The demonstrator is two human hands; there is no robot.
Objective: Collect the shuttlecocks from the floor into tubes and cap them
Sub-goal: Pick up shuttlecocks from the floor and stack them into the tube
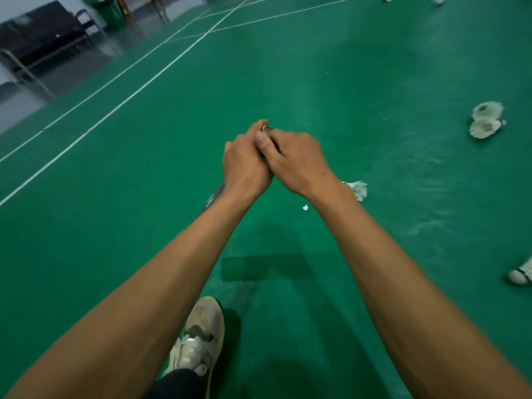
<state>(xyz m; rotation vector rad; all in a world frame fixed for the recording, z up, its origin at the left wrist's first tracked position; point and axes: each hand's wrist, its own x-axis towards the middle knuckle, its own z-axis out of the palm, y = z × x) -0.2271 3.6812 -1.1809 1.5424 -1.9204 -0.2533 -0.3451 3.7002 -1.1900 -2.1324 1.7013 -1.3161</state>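
Observation:
My left hand (pixel 244 165) and my right hand (pixel 296 162) are pressed together in front of me, both closed around the top end of a dark tube (pixel 214 194). The tube slants down under my left wrist, where a short stretch with a label shows. A small round rim (pixel 267 128) peeks out above my fingers; I cannot tell if it is a cap. White shuttlecocks lie on the green floor: a pair (pixel 486 120) at the right, one (pixel 357 190) behind my right wrist, one (pixel 520 274) at the right edge.
A loose feather scrap (pixel 305 208) lies near my right forearm. My shoe (pixel 201 335) stands on the floor below my arms. White court lines (pixel 121 102) run across the left. Dark benches (pixel 43 41) and a green bin (pixel 112 12) stand at the far left.

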